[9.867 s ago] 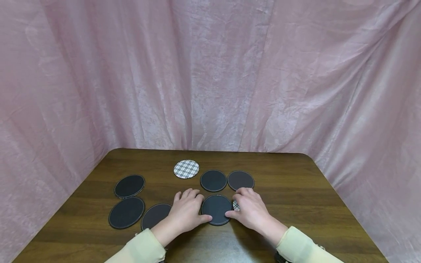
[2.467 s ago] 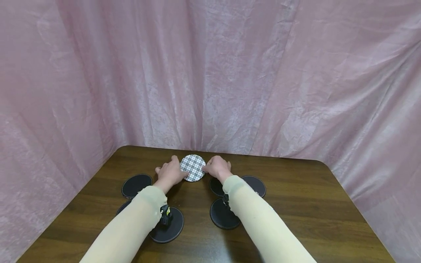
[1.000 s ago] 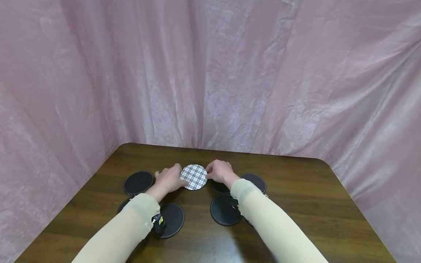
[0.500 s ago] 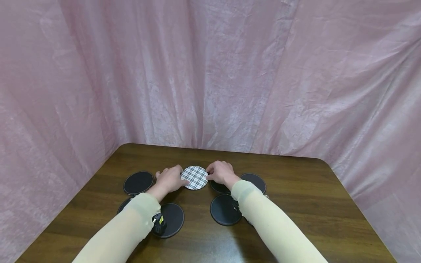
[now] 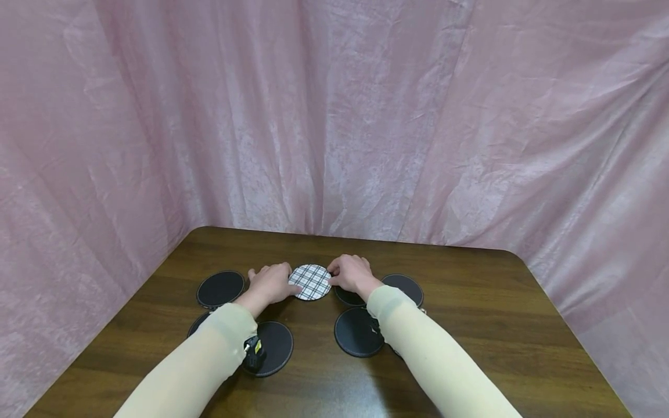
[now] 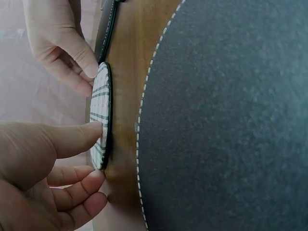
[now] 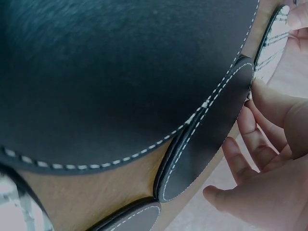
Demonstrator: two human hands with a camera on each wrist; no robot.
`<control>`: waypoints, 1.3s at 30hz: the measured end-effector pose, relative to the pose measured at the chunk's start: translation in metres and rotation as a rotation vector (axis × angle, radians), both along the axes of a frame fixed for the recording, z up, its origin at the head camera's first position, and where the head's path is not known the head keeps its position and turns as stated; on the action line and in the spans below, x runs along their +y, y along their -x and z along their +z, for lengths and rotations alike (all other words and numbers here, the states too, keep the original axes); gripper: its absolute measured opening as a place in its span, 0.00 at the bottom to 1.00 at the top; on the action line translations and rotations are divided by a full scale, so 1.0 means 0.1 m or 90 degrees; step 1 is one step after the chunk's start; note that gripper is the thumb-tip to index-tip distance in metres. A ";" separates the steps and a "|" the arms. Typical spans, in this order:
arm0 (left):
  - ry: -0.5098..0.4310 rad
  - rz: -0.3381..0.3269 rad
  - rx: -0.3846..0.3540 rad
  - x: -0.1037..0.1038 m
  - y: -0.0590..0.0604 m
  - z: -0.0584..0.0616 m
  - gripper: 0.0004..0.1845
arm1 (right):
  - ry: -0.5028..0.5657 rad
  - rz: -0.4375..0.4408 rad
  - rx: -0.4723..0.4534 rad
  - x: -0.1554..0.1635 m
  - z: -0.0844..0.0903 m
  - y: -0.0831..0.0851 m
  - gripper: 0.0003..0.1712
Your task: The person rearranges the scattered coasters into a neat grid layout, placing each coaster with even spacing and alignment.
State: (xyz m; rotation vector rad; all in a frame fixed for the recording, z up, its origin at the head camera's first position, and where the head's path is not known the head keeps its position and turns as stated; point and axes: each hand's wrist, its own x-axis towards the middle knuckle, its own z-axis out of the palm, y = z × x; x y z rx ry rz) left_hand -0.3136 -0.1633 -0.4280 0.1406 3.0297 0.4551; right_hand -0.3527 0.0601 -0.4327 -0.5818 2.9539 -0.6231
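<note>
In the head view, a round plaid coaster [image 5: 312, 283] lies near the far side of the table, white with dark lines facing up. My left hand [image 5: 269, 283] pinches its left edge; the left wrist view has that thumb [image 6: 79, 139] on the plaid face and the fingers bent by the rim. At the opposite edge my right hand [image 5: 351, 274] pinches with thumb and forefinger, its other fingers [image 7: 231, 154] loosely bent. A black coaster [image 5: 346, 297] sits just beneath the right hand, partly hidden by it.
Dark stitched coasters lie around: one far left [image 5: 220, 289], one mostly under the left forearm [image 5: 195, 326], one at front [image 5: 279, 345], one near the right sleeve [image 5: 355, 332] and one beyond it [image 5: 405, 287]. The right wrist view shows another plaid coaster [image 7: 14, 207]. A pink curtain [image 5: 334, 116] hangs behind.
Both hands left the black coaster in front and reached to the plaid one. Since 2.5 s ago they have drawn it slightly nearer; in the last second it has barely shifted.
</note>
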 end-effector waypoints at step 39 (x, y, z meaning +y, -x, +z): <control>0.022 -0.022 0.046 0.00 -0.17 -0.01 0.28 | -0.007 -0.022 0.045 -0.04 0.12 -0.16 0.22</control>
